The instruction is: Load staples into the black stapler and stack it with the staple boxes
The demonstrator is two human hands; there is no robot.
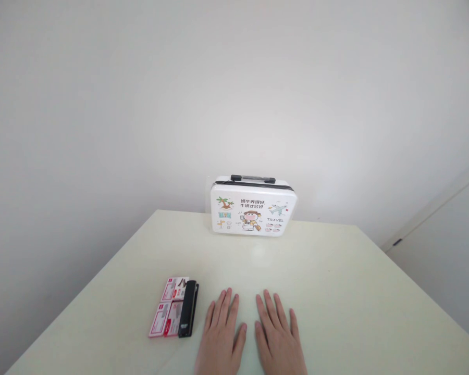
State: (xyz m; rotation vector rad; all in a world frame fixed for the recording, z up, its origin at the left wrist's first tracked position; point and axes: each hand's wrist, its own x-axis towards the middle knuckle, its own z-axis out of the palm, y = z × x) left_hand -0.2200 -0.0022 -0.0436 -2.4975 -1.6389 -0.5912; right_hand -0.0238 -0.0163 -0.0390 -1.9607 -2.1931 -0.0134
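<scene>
My left hand [221, 336] lies flat, palm down, at the near side of the table, holding nothing. Beside it, also palm down with fingers stretched out, rests my right hand [279, 333]; a gap separates the two. Just left of my left hand is a black stapler [187, 310], apart from the fingers. Several small pink-and-white boxes [159, 319], which look like staple boxes, lie against the stapler's left side, partly covered by it.
A white carry case [254, 211] with a black handle and cartoon prints stands upright at the table's far edge, by the wall [234, 94]. The pale table [328, 281] narrows toward the back. A white panel [449, 245] with a dark handle is at the right.
</scene>
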